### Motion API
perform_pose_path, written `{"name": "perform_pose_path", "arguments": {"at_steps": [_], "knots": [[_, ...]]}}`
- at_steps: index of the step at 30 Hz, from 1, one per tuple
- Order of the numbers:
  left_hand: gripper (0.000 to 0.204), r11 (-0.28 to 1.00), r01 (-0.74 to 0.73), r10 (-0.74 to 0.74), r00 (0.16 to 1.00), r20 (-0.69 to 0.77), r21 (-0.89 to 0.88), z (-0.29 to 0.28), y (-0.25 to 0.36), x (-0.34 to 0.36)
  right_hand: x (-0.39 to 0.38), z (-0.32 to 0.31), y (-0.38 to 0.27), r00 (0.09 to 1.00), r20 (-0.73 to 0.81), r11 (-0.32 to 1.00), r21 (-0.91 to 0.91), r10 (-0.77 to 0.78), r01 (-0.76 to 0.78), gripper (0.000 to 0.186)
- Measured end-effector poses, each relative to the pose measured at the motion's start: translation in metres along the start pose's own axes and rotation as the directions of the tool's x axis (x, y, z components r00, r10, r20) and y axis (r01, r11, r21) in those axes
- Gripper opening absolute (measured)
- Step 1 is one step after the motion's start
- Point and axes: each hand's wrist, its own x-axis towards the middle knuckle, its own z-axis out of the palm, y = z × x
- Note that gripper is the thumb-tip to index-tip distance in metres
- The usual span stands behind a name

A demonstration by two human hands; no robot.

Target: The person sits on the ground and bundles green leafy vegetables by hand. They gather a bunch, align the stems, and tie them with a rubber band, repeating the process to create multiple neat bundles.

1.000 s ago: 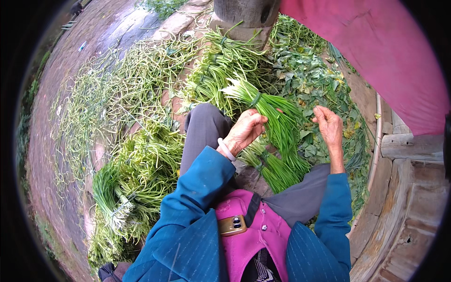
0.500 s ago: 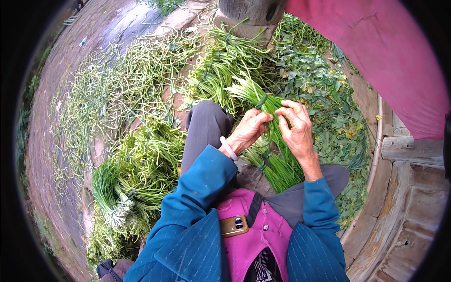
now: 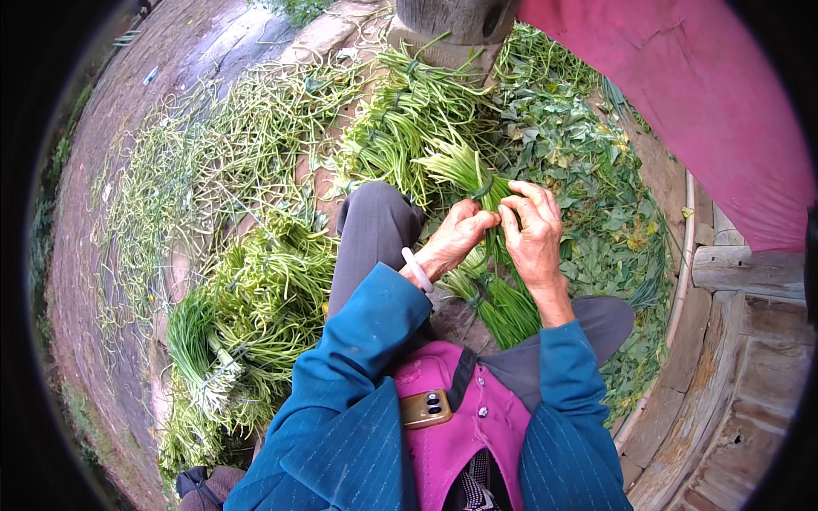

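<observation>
A bunch of long green stalks [image 3: 460, 166] with pale ends lies in front of me, circled by a dark green tie [image 3: 483, 187]. Just below the tie, my left hand [image 3: 461, 232] closes on the bunch, thumb and fingers pinched together. My right hand [image 3: 536, 232] bends over the other side of the bunch, thumb and forefinger meeting close to the left fingertips. What the right fingers pinch is too small to make out. Under my hands, a second tied bunch [image 3: 511, 315] rests by my bent leg. A pale bracelet [image 3: 417, 269] circles my left wrist.
Tied bunches of stalks [image 3: 396, 128] lie ahead, loose stalks [image 3: 213, 162] spread to the left. Beside my left knee is a heap of stalks [image 3: 273, 289] with a bunch of thin greens [image 3: 189, 336]. Leaves [image 3: 588, 187] cover the right, near wooden boards [image 3: 758, 358] and a pink cloth [image 3: 699, 102].
The pale ends of the bunch have swung slightly right and down, the tie with them. Both hands stay close together at the tie, shifted only a little.
</observation>
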Motion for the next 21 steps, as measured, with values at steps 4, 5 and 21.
{"name": "perform_pose_path", "arguments": {"at_steps": [4, 5, 21], "knots": [[0.018, 0.991, 0.043, -0.057, 0.992, -0.109, -0.127, 0.012, 0.006, -0.003, 0.0, 0.002, 0.002, 0.997, -0.046, 0.988, 0.141, 0.068, -0.061, 0.011], [0.019, 0.986, 0.058, -0.076, 0.991, -0.111, -0.159, 0.012, 0.008, -0.003, 0.0, 0.003, 0.001, 0.992, -0.05, 0.972, 0.211, 0.114, -0.101, 0.011], [0.021, 0.768, 0.041, 0.149, 0.959, 0.24, -0.64, -0.005, 0.007, -0.003, 0.007, -0.066, 0.041, 0.876, 0.133, 0.638, 0.635, 0.465, -0.435, 0.015]]}}
